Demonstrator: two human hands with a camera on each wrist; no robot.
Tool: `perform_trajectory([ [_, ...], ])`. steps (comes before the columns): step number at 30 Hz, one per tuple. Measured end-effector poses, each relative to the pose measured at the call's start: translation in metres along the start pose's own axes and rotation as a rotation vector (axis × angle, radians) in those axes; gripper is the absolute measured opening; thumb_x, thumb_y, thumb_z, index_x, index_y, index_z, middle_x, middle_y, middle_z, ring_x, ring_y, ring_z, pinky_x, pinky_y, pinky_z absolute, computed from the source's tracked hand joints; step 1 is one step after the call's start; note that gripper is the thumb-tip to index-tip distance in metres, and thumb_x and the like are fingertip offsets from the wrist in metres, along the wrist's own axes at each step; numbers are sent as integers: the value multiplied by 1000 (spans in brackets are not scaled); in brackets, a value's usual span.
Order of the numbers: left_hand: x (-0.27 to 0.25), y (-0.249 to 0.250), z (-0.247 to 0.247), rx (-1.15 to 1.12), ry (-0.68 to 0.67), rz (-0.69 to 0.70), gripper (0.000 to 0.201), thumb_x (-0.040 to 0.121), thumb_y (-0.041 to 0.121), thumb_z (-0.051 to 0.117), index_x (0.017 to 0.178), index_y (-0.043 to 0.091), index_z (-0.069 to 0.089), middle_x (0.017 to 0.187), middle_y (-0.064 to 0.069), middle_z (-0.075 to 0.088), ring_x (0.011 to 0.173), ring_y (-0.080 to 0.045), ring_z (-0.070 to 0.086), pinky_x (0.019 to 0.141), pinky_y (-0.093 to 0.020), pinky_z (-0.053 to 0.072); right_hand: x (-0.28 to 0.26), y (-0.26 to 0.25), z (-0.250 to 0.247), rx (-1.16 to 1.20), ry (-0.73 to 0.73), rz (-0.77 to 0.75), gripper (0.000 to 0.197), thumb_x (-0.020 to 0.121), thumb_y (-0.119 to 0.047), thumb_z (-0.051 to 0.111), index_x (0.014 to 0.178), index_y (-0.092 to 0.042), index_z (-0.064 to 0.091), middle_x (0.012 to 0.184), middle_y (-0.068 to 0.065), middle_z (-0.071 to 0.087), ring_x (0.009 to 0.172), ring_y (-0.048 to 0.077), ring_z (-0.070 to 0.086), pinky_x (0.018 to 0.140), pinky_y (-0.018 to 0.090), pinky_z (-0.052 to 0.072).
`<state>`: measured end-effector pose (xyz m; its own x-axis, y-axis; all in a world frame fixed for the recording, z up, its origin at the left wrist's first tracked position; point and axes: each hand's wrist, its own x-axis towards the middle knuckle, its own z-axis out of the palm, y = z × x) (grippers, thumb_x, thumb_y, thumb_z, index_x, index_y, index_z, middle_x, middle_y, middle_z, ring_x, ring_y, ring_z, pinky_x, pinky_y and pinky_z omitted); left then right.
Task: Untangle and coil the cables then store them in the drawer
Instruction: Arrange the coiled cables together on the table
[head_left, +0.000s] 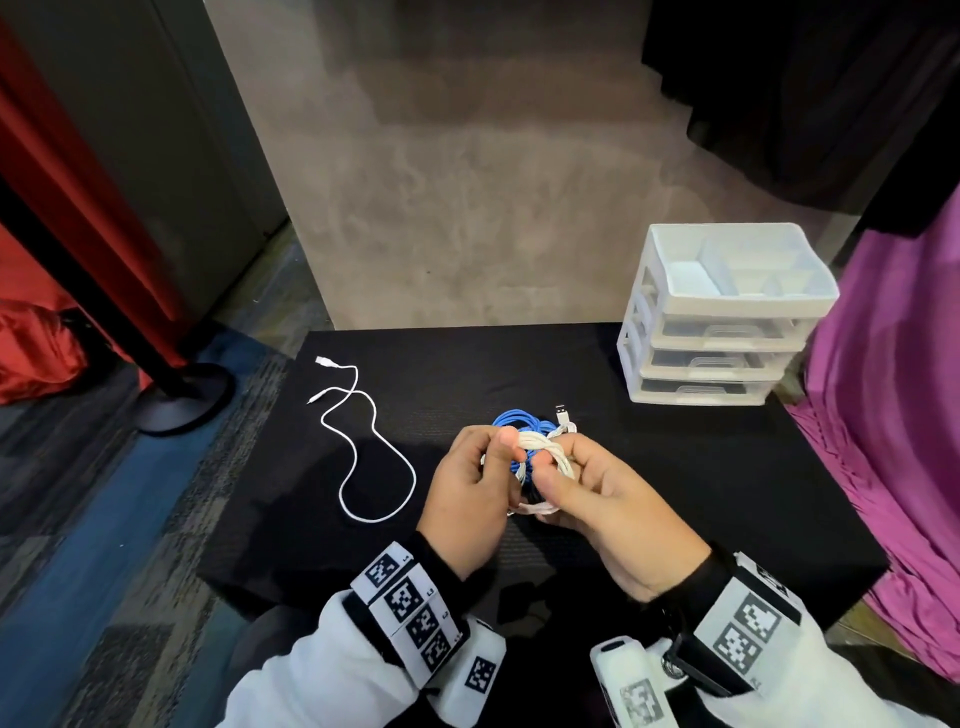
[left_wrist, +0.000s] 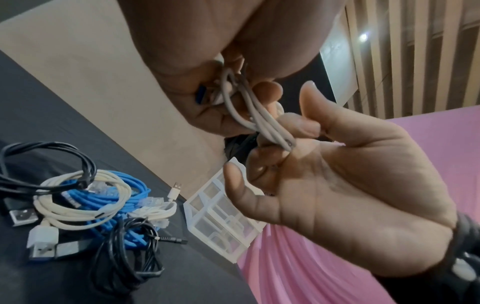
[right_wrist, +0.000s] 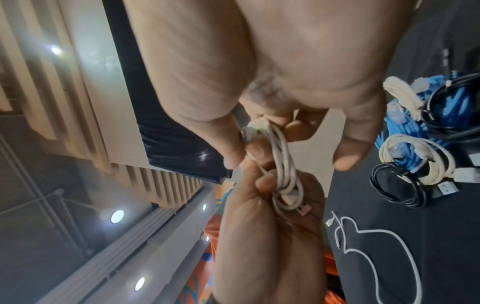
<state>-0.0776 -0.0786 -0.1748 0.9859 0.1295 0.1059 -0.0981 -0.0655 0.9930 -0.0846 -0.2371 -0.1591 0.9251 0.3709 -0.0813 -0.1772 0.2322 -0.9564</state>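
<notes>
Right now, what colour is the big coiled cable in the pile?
Blue, tangled with white and black cables; the left wrist view shows it best.

From above, both hands cover most of the pile of cables (head_left: 519, 441) lying just beyond them on the bench (head_left: 675, 467); only some blue loops and one plug poke out past the fingers. The white cable (head_left: 545, 449) they grip between them is partly buried in the left hand (head_left: 467, 499) and right hand (head_left: 608, 514). What sits inside the drawers (head_left: 722, 332), off beyond the right hand, is too hazy to tell.
</notes>
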Motion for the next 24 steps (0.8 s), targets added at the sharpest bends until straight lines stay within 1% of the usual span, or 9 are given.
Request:
perform_trajectory([
  [2, 2, 3, -1, -4, -25, -8, 29, 105, 28, 50, 84, 18, 67, 88, -16, 58, 53, -11, 54, 55, -26, 47, 0, 0, -2, -27, -44, -26, 21, 95, -27, 65, 111, -13, 66, 94, 10, 60, 89, 22, 52, 86, 43, 42],
  [4, 2, 7, -1, 13, -47, 1, 27, 105, 27, 51, 87, 13, 66, 83, -14, 59, 52, -11, 56, 55, -25, 47, 2, -2, -8, -105, -55, -51, 26, 97, -28, 61, 114, -8, 64, 84, 10, 53, 79, 19, 44, 79, 35, 38],
  [6, 2, 11, -2, -5, -81, -20, 27, 103, 29, 54, 92, 8, 66, 79, -13, 61, 54, -12, 58, 57, -25, 49, 3, -4, -16, -181, -64, -59, 23, 101, -24, 58, 115, -9, 66, 78, 7, 54, 75, 15, 47, 78, 31, 41],
  [9, 4, 13, -10, -67, -222, -111, 28, 99, 35, 62, 95, 8, 67, 68, -12, 64, 62, -19, 61, 68, -34, 54, 3, -4, -23, -307, -6, -97, 20, 101, -10, 64, 118, -20, 69, 92, 3, 70, 87, 16, 64, 89, 35, 53],
  [12, 5, 12, -17, -88, -330, -162, 19, 96, 26, 70, 96, 8, 67, 73, -12, 66, 68, -22, 63, 75, -42, 56, 4, 3, -29, -348, 126, -133, 29, 89, 0, 76, 111, -17, 68, 85, 5, 67, 78, 20, 63, 84, 41, 55],
  [14, 7, 9, -20, -84, -296, -156, 19, 96, 18, 69, 100, 1, 65, 74, -13, 66, 64, -20, 63, 71, -38, 58, 5, 6, -32, -367, 127, -141, 23, 88, -1, 78, 104, -16, 73, 83, 11, 71, 76, 26, 64, 84, 45, 57],
  [16, 10, 6, -23, -69, -229, -127, 18, 96, 14, 67, 101, -3, 65, 69, -10, 64, 59, -16, 61, 64, -31, 57, 3, 4, -30, -381, 73, -133, 21, 92, -3, 75, 105, -18, 78, 89, 13, 76, 82, 36, 70, 90, 48, 60],
  [21, 11, 2, -26, -171, -205, -108, 16, 94, 9, 65, 103, -2, 71, 74, -9, 65, 55, -11, 59, 58, -22, 53, -3, -11, -31, -204, -84, -50, 25, 95, 4, 66, 114, -8, 77, 103, 18, 78, 96, 27, 75, 92, 41, 61],
  [24, 7, -2, -22, -221, -230, -136, 14, 96, 9, 64, 101, -3, 70, 75, -7, 65, 59, -14, 60, 61, -24, 53, 1, -6, -38, -197, -47, 13, 26, 98, 2, 63, 115, -11, 77, 106, 14, 78, 99, 28, 72, 91, 39, 61],
])
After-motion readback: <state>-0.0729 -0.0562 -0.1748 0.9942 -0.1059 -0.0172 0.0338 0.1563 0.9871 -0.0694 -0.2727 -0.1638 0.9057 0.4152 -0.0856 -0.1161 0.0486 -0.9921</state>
